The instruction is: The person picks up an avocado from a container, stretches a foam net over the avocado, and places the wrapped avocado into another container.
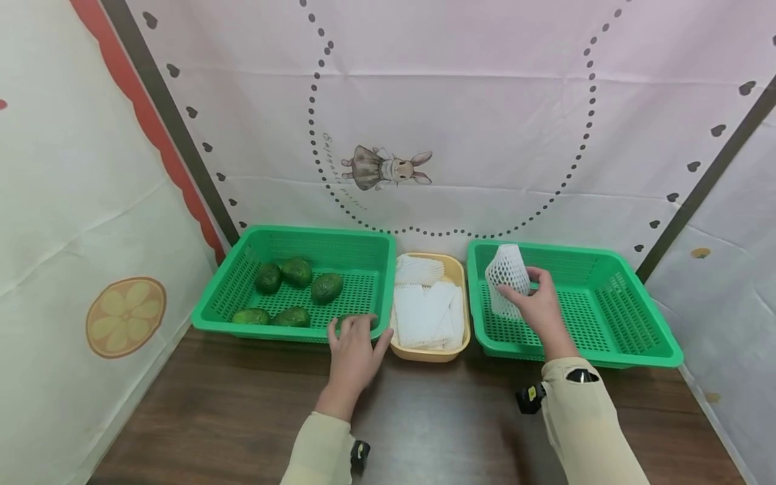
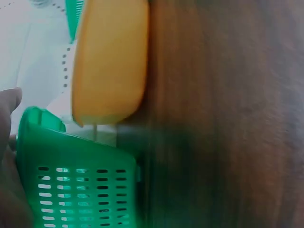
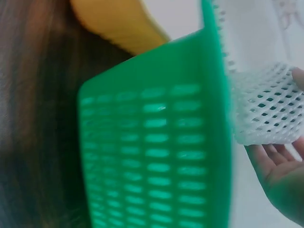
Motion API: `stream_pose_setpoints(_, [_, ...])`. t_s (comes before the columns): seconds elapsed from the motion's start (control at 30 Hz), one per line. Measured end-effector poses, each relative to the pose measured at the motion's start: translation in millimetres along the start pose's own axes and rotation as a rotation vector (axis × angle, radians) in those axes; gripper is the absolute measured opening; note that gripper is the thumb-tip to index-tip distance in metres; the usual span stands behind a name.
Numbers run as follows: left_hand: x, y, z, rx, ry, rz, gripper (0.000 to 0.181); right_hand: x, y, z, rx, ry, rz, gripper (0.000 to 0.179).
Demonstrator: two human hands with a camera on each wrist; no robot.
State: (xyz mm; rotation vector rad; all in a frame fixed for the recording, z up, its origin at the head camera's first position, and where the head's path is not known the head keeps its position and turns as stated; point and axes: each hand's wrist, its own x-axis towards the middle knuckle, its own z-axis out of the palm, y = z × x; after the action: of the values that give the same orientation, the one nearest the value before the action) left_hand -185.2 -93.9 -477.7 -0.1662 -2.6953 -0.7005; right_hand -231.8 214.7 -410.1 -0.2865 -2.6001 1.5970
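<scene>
My right hand (image 1: 541, 306) holds a white foam net sleeve (image 1: 508, 275) between thumb and fingers, over the left part of the right green basket (image 1: 651, 330). A darker tone shows through its mesh in the right wrist view, but I cannot tell what is inside. My left hand (image 1: 354, 357) reaches over the front right corner of the left green basket (image 1: 212, 313), thumb spread away from the fingers. Dark green shows just past those fingertips, mostly hidden. Several avocados lie in this basket, among them one (image 1: 327, 288) near the middle and one (image 1: 292, 316) by the front wall.
Between the two green baskets stands a small yellow basket (image 1: 432, 357) with several flat white foam net sleeves (image 1: 421, 313). A patterned white cloth (image 1: 485, 135) hangs behind the baskets. Brown wooden tabletop (image 1: 448, 417) stretches in front of them.
</scene>
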Motion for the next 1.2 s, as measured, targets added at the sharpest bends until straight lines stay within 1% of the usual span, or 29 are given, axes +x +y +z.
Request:
stream_pose_setpoints(0.07, [0.5,0.1,0.4,0.003,-0.010,-0.010,0.045,3.2,4,2,-0.015,0.000,0.043,0.080])
stream_pose_setpoints(0.13, [0.8,0.5,0.1,0.008,-0.022,-0.014,0.044,5.5,8,4,-0.040,-0.019,0.084,0.082])
stream_pose_setpoints(0.23, [0.9,0.5,-0.3,0.016,-0.041,-0.022,0.046,7.0,13,5,-0.119,-0.068,0.130,0.083])
stream_pose_setpoints(0.3, [0.7,0.2,-0.5,0.016,-0.047,-0.026,0.046,7.4,16,6,-0.190,-0.100,0.152,0.082])
stream_pose_setpoints(0.4, [0.3,-0.4,-0.5,0.016,-0.049,-0.026,0.046,6.4,22,8,-0.273,-0.125,0.171,0.076])
stream_pose_setpoints(0.47, [0.1,-0.6,-0.6,0.016,-0.051,-0.025,0.046,5.1,25,9,-0.309,-0.139,0.180,0.070])
stream_pose_setpoints(0.63, [-0.1,-0.8,-0.2,0.020,-0.055,-0.023,0.046,3.8,31,11,-0.368,-0.164,0.164,0.051])
stream_pose_setpoints(0.73, [0.3,-0.9,0.3,0.024,-0.059,-0.024,0.046,5.0,33,12,-0.389,-0.167,0.163,0.047])
stream_pose_setpoints(0.87, [0.7,-0.8,0.3,0.027,-0.061,-0.023,0.046,7.1,35,11,-0.414,-0.182,0.182,0.056])
stream_pose_setpoints(0.97, [0.8,-0.9,-0.2,0.028,-0.063,-0.024,0.046,8.4,35,10,-0.463,-0.206,0.189,0.066])
stream_pose_setpoints(1.1, [0.9,-0.6,-1.3,0.026,-0.063,-0.026,0.046,8.5,35,11,-0.517,-0.219,0.188,0.069])
stream_pose_setpoints(1.2, [0.8,-0.4,-1.6,0.020,-0.059,-0.023,0.046,7.0,35,12,-0.516,-0.224,0.206,0.075])
